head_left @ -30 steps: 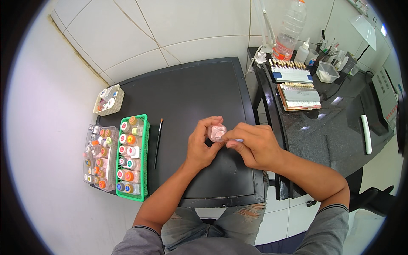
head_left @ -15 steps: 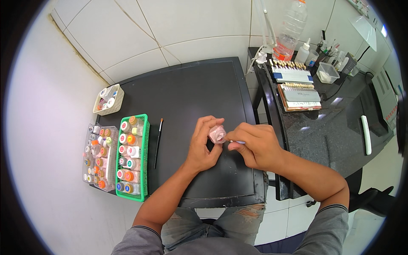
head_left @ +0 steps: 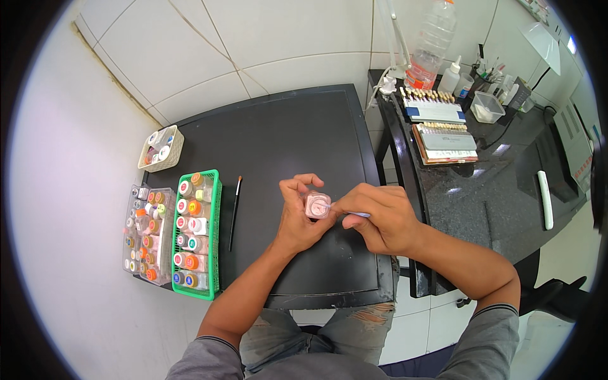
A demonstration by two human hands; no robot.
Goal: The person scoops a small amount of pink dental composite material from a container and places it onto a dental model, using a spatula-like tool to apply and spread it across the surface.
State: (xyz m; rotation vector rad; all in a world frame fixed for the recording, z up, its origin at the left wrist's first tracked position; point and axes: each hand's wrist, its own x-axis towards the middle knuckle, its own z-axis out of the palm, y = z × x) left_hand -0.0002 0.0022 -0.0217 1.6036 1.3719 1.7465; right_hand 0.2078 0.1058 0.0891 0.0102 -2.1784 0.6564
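Observation:
My left hand [head_left: 297,221] is closed around a small clear jar [head_left: 311,212] of pink powder, between thumb and fingers, with its uncapped mouth facing up. Pinched in my right hand [head_left: 386,218] is a thin pale stick [head_left: 359,214]; its tip reaches the jar's mouth. Whether the tip touches the powder is too small to tell. Left of my hands, a black-handled brush [head_left: 235,212] lies on the black table [head_left: 278,133]. Beyond it stands a green basket [head_left: 216,247] filled with several capped bottles.
At the far left are clear trays [head_left: 166,237] of capped bottles and a cream basket [head_left: 180,147]. The dark side counter [head_left: 456,209] on the right carries tooth shade guides [head_left: 443,140], a clear tub [head_left: 487,106], a large plastic bottle [head_left: 432,38] and a white bar-shaped object [head_left: 544,199].
The jar has shifted slightly left and turned more upright. My left fingers have loosened from its far side, and the stick's tip has come to its mouth.

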